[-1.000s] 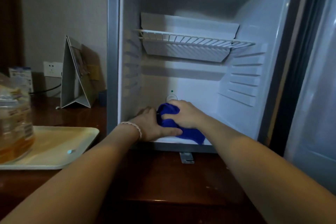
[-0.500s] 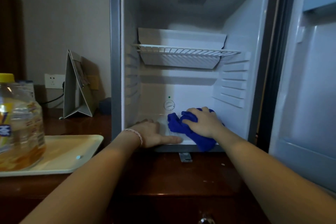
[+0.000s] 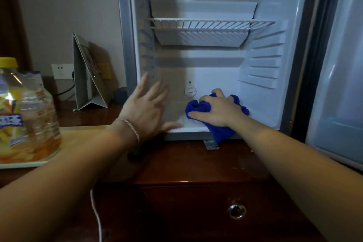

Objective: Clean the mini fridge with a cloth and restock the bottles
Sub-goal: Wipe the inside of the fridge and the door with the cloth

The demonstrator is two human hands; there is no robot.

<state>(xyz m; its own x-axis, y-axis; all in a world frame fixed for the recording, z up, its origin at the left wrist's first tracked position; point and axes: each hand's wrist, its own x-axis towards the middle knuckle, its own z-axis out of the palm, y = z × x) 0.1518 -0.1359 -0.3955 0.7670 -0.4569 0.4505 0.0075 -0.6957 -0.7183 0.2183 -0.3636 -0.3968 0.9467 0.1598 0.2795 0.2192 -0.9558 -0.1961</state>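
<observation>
The mini fridge (image 3: pixel 263 76) stands open on a dark wooden cabinet, with nothing on its white wire shelf (image 3: pixel 208 24). My right hand (image 3: pixel 214 110) presses a crumpled blue cloth (image 3: pixel 218 131) onto the fridge floor, and a corner of the cloth hangs over the front sill. My left hand (image 3: pixel 145 108) is lifted with fingers spread at the fridge's left inner wall and holds nothing. A large clear bottle (image 3: pixel 25 112) with a yellow cap and orange drink stands on a cream tray (image 3: pixel 82 133) at the left.
The fridge door (image 3: pixel 341 68) is swung open at the right. A folded card stand (image 3: pixel 88 72) and a wall socket (image 3: pixel 61 71) are left of the fridge. A drawer with a round metal knob (image 3: pixel 236 210) is below, and a thin white cord (image 3: pixel 96 214) hangs down the cabinet front.
My right hand has slid the cloth from the floor's left to its middle right. My left hand has lifted off the fridge floor and spread its fingers. The camera has pulled back and tilted down.
</observation>
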